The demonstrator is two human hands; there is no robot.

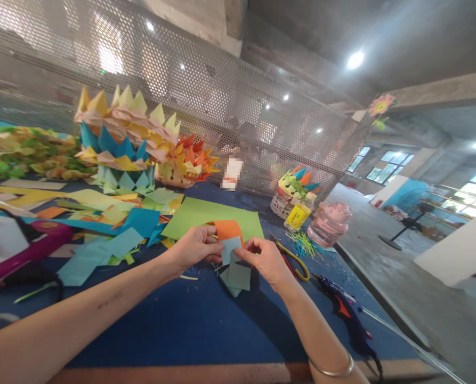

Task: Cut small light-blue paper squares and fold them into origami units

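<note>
An orange paper strip, bent in a curve, is pinched between the fingers of my left hand. Against its front lies a light blue paper square. The thumb and fingers of my right hand close on the right side of these papers. Below them, grey-green paper squares rest on the blue tabletop, partly in shadow. Behind my hands a large green sheet lies flat. To the right of my right hand are scissors with yellow handles.
A glue gun with its cord lies at the right. Beyond it stand a glue bottle, a pink jar and a decorated pot. Paper crowns are stacked at the back left, near paper scraps and a magenta tool.
</note>
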